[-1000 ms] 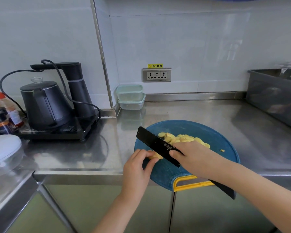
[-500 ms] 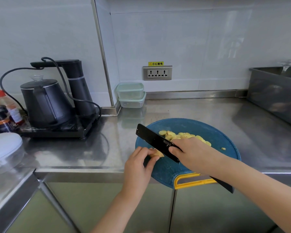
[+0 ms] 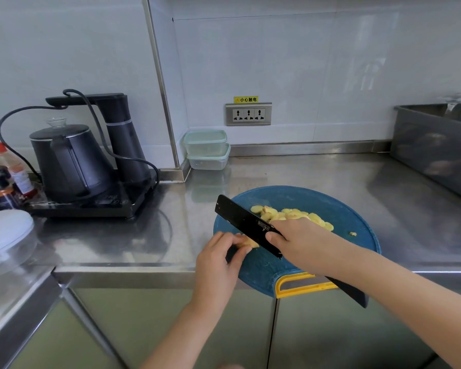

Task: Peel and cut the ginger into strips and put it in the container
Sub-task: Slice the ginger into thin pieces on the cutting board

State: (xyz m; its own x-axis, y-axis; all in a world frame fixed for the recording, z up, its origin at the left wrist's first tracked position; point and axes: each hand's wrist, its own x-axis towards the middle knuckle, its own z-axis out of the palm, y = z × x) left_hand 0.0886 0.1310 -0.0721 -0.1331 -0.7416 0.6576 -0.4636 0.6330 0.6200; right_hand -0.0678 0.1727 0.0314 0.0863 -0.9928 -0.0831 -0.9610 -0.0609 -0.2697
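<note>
The right hand (image 3: 304, 243) hides the middle of the knife (image 3: 246, 221). The left hand (image 3: 216, 262) covers most of the ginger piece (image 3: 252, 244). Bottles (image 3: 0, 162) and a grey bin (image 3: 434, 145) are cut off by the edges.

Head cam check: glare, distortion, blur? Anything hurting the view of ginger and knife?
Head view: window glare on the wall tiles and sheen on the counter, none on the cutting board. Head view: wide-angle bowing bends the corner trim. Head view: knife in the right hand and ginger slices sharp; the left hand partly hides the ginger piece it pinches.
</note>
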